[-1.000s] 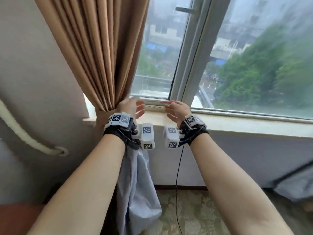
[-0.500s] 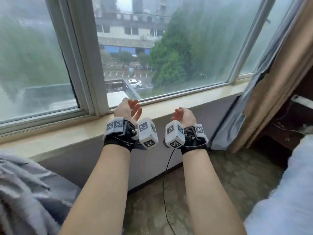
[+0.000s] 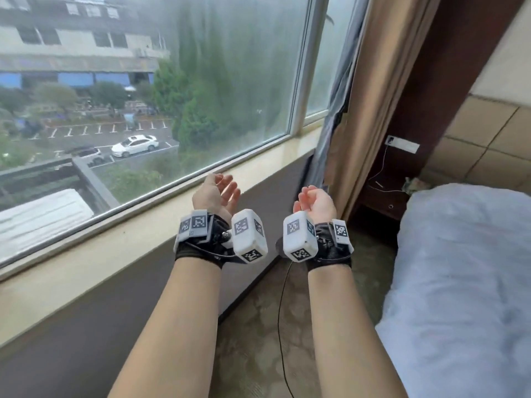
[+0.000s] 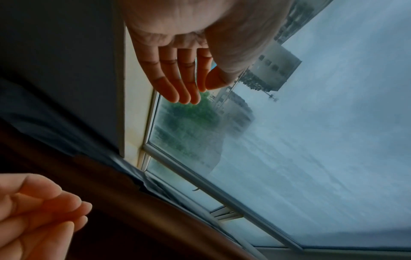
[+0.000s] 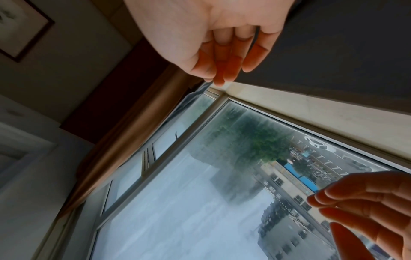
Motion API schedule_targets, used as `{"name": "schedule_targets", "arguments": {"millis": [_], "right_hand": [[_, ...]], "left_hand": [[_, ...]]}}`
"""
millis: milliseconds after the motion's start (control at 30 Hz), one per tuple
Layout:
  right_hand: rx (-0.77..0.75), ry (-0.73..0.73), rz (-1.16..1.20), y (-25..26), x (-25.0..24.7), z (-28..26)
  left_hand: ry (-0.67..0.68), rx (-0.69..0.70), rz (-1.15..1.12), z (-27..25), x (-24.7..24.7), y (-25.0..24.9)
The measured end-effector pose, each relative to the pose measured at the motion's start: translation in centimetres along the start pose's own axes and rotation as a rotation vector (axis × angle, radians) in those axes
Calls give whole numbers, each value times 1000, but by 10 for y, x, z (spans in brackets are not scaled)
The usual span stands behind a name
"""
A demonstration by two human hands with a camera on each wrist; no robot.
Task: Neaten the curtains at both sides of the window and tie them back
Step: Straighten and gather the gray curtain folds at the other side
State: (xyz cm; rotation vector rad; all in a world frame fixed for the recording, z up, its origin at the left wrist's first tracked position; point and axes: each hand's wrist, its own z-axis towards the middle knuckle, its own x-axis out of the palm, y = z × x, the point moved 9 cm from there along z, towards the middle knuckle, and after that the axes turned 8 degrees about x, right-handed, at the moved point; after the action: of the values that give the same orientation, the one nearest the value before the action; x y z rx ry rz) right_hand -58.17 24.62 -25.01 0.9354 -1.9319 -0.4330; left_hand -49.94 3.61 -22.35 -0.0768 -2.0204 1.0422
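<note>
1. The right-side curtain [image 3: 379, 90], tan, hangs loose from top of frame down past the window sill [image 3: 161, 225], at the sill's far right end. A grey lining [image 3: 334, 110] shows along its window-facing edge. No tie-back in sight.
2. The left hand [image 3: 215, 193] is held above the sill, palm up, fingers relaxed and nearly straight, grasping nothing.
3. The right hand [image 3: 314, 201] is just short of the curtain's lower part, fingers loosely curled, empty, not touching the cloth.
4. The bed [image 3: 459, 282] lies on the room side of the curtain; a bedside shelf [image 3: 385, 193] sits between them.
5. Handling, by judgement: soft, limp cloth, likely fairly heavy with the lining, prone to slide out of loose fingers. Best gathered with both layers together around sill height, one hand circling the bundle, the other smoothing the folds.
</note>
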Motion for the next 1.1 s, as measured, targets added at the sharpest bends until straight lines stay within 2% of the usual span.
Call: {"name": "schedule_targets", "arguments": {"millis": [200,367,500,600,733,900,1100], "right_hand": [[-46,-78,72,46,13,110],[-108,-140,109,96,45,199],[-143,-117,87,147,70,266],[-148,-114,64,183,81,309],[-172,-97,-13,234,95,372],[-173,-35,-214,312,113,477],[-135,95,-478,389,142,586]], "left_hand": [[79,-61,20,101,91,53],[198,-144,90,190,188,91],[302,-178,158,252,268,115],[329,-193,184,289,317,139],[419,-204,251,328,382,181],[531,-171,421,387,468,240],[481,-108,510,448,547,279]]}}
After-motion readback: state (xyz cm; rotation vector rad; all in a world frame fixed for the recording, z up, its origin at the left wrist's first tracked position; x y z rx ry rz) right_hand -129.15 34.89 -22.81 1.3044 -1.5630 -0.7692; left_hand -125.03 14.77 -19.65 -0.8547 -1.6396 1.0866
